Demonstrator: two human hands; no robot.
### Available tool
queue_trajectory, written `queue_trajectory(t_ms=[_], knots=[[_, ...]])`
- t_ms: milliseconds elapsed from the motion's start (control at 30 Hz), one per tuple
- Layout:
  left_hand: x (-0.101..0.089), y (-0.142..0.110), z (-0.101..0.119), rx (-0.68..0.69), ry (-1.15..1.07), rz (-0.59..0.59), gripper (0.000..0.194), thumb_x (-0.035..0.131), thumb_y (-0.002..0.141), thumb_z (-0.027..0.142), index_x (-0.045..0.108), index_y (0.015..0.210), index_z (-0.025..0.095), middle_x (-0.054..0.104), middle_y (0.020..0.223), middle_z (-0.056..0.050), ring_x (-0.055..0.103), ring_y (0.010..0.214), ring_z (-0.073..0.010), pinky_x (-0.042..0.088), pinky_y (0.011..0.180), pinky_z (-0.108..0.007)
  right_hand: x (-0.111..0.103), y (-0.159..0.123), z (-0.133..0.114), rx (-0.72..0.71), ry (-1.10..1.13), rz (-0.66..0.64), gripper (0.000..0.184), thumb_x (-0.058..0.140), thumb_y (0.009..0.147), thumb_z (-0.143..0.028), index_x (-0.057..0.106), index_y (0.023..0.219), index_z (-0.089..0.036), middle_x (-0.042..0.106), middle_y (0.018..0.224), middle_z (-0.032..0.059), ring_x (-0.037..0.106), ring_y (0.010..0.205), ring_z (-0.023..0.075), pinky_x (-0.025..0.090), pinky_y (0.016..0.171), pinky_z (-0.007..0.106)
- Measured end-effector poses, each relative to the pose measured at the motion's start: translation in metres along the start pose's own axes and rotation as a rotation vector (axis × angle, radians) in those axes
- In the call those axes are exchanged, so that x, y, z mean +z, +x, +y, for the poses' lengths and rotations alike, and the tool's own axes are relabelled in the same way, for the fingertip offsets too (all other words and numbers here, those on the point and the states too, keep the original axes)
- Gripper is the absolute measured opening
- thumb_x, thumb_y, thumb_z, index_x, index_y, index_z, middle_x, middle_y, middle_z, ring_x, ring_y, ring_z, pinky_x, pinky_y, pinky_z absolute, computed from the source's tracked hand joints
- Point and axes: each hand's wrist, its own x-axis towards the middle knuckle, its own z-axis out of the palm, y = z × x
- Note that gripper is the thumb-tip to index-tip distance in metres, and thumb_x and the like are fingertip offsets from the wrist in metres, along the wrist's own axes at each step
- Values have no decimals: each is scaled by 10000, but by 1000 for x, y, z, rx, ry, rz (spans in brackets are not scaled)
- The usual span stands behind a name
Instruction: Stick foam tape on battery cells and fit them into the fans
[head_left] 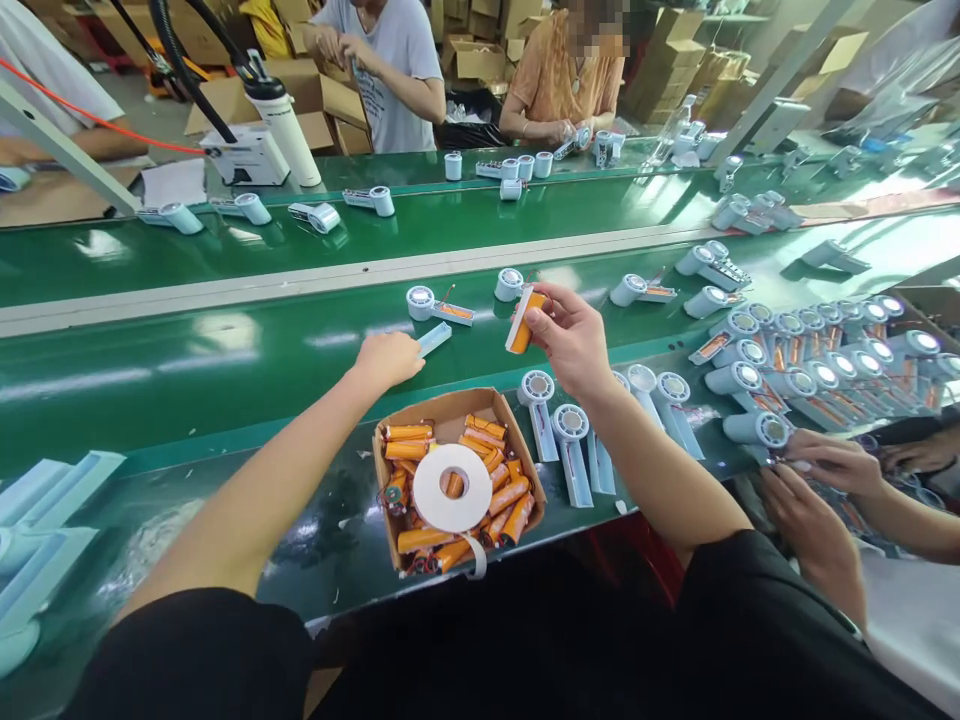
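Black sleeves (202, 655) flank a box (442, 406); the right hand (576, 345) pinches an orange cell (534, 325), likely keeping its white strip (518, 320) clear, while the left hand (386, 360) grips a pale-blue handle (436, 340), seemingly steadying it above the belt (300, 370).

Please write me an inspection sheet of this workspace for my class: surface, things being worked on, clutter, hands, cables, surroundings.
Surface: glossy green belt; small scraps on near ledge
Job's things: orange batteries in cardboard box, tape roll on top; fans beside
Clutter: crumpled clear plastic, left
Hands: left hand on pale casing; right hand holding orange battery
Cables: red cable, upper left
Surroundings: co-workers opposite and right
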Motion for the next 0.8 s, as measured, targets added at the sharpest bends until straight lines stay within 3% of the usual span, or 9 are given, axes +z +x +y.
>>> queue_trajectory(t_ms=[100, 167, 233, 333, 433, 567, 700, 800], knots=[[4, 22, -17, 80, -18, -43, 159, 786, 760, 336, 774, 793, 181, 769, 1010, -209, 691, 1146, -410, 525, 1009, -506, 7, 18, 5, 50, -59, -80, 666, 877, 768, -669, 689, 1254, -255, 775, 1036, 42, 762, 954, 200, 655, 834, 347], [1, 31, -33, 123, -51, -72, 114, 787, 718, 316, 741, 723, 212, 776, 929, -155, 703, 1076, -356, 530, 983, -439, 23, 33, 16, 58, -103, -156, 658, 865, 798, -612, 662, 1308, -250, 780, 988, 28, 765, 917, 196, 641, 854, 349], [-3, 36, -48, 155, -109, -85, 84, 741, 733, 328, 751, 757, 248, 795, 911, -86, 711, 985, -289, 535, 932, -363, 47, 48, 34, 42, -194, -237, 579, 849, 842, -517, 668, 1320, -244, 786, 974, 14, 764, 896, 186, 620, 882, 337], [-3, 35, -57, 163, -221, -36, 202, 615, 857, 368, 775, 928, 267, 818, 1006, -40, 714, 934, -231, 527, 868, -302, 82, 67, 60, -45, -503, -396, 356, 800, 924, -377, 731, 1236, -221, 801, 1009, 32, 759, 954, 197, 568, 924, 318], [9, 28, -50, 103, -316, 74, 322, 443, 1001, 360, 726, 1079, 228, 811, 1072, -82, 723, 956, -233, 525, 875, -319, 99, 80, 75, -143, -933, -651, 284, 743, 995, -310, 751, 1259, -206, 817, 1044, 81, 750, 991, 237, 518, 888, 311], [25, 28, -33, 37, -384, 180, 313, 361, 1037, 256, 662, 1101, 197, 797, 1125, -127, 717, 1075, -258, 519, 935, -358, 105, 84, 80, -193, -1346, -949, 388, 613, 1085, -392, 681, 1450, -279, 808, 1194, 131, 760, 1038, 300, 498, 820, 328], [25, 39, -23, 13, -412, 197, 239, 408, 1007, 195, 647, 1024, 199, 799, 1077, -122, 719, 1044, -257, 526, 935, -373, 117, 89, 80, -198, -1517, -1014, 477, 572, 1083, -520, 677, 1476, -271, 787, 1241, 186, 753, 1080, 360, 520, 839, 378], [13, 36, -16, -9, -419, 231, 230, 426, 1007, 217, 654, 1015, 189, 791, 1075, -100, 709, 1064, -238, 520, 980, -375, 115, 93, 67, -189, -1474, -1053, 469, 688, 1032, -439, 701, 1453, -233, 782, 1266, 186, 734, 1138, 365, 522, 914, 412]])
